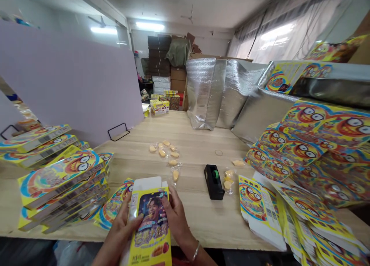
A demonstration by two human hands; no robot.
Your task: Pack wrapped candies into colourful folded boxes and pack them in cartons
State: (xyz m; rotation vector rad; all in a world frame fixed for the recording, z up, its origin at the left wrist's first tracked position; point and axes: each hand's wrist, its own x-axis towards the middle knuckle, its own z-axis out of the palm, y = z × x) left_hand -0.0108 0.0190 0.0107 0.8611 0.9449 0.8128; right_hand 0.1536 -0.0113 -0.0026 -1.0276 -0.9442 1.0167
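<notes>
Yellow printed box (153, 227) nearest, 7 o'clock in view, white flap up. Left hand (121, 221) and right hand (179, 219) grasp it from both sides, fingers (125, 208) wrapped round. From box, on worktop (199, 150): wrapped pieces (162, 153) 1 o'clock, black tape dispenser (212, 187) 2 o'clock, flat cartons (254, 196) 3 o'clock, stacked boxes (62, 177) 10 o'clock.

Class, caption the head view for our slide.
Left hand and right hand hold a yellow box near a black tape dispenser.

Yellow printed carton (152, 229), portrait side up, open white end flap (148, 183), between both hands (177, 216).
</notes>
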